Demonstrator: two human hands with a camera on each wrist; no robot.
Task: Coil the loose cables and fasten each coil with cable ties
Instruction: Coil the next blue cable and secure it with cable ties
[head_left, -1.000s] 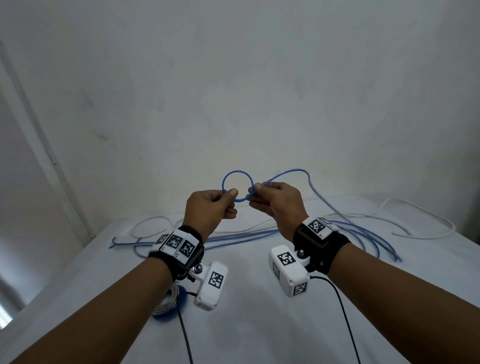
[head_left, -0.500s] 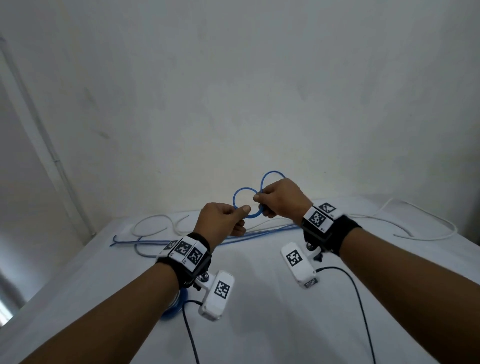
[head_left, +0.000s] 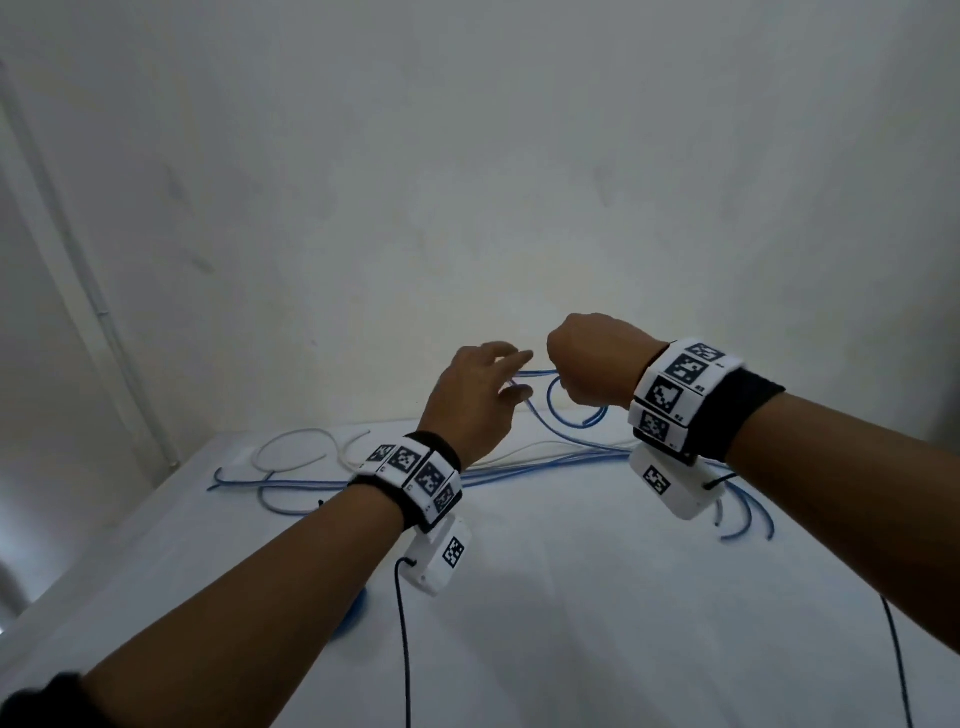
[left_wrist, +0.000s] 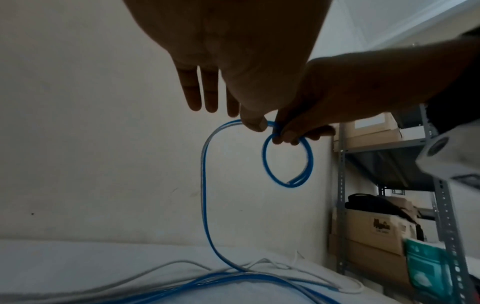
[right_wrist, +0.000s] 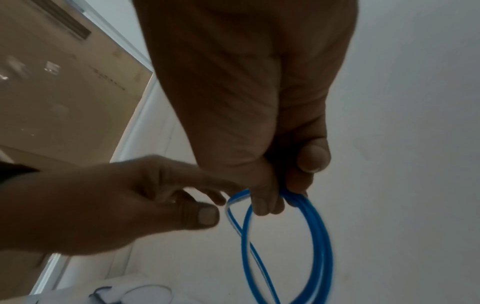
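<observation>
A small coil of blue cable (left_wrist: 264, 162) hangs from my right hand (head_left: 592, 364), which grips its top in curled fingers and thumb above the table's far side. The same coil (right_wrist: 319, 236) shows two turns in the right wrist view. My left hand (head_left: 475, 395) is just left of it with straight fingers (left_wrist: 193, 90). Its thumb touches the cable where it leaves the coil. From there the blue tail (left_wrist: 203, 185) drops to the table. The head view hides most of the coil (head_left: 551, 402) behind my right fist.
Loose blue cables (head_left: 519, 467) and white cables (head_left: 291, 441) lie across the far part of the white table (head_left: 571, 597). A wound blue bundle (head_left: 358, 608) peeks from under my left forearm. A metal shelf rack (left_wrist: 342, 205) with boxes stands at the right.
Both hands have risen and moved right. My left hand has let go of the loop and spread its fingers; my right hand alone holds the coil, now hanging below its fist.
</observation>
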